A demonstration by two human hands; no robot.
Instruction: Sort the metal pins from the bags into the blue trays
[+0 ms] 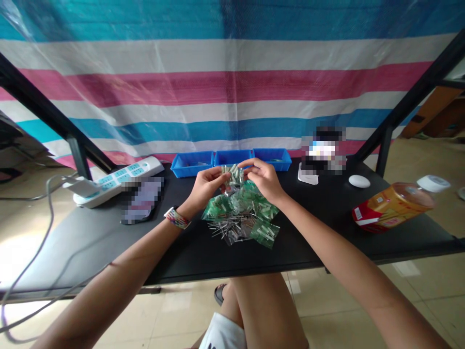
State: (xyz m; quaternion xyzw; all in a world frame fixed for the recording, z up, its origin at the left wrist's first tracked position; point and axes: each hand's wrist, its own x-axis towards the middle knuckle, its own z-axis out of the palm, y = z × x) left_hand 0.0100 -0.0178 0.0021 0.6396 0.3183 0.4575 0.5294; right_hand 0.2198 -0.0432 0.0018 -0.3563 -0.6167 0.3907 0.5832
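Both hands hold one small clear plastic bag [233, 175] of small white and green parts above the black table [109, 242]. My left hand [208, 186] pinches its left edge and my right hand [264, 180] pinches its right edge, fingers closed. A colourful band sits on the left wrist. Just below the hands lies a pile of similar green-tinted bags [242, 208], with a clear bag of thin metal pins [232, 230] at its front.
Three blue bins [192, 165] stand in a row behind the hands. A white power strip [116, 180] with a cable and a dark pouch [143, 201] lie at left. An orange bottle [394, 206] lies on its side at right, near a white round object [359, 181].
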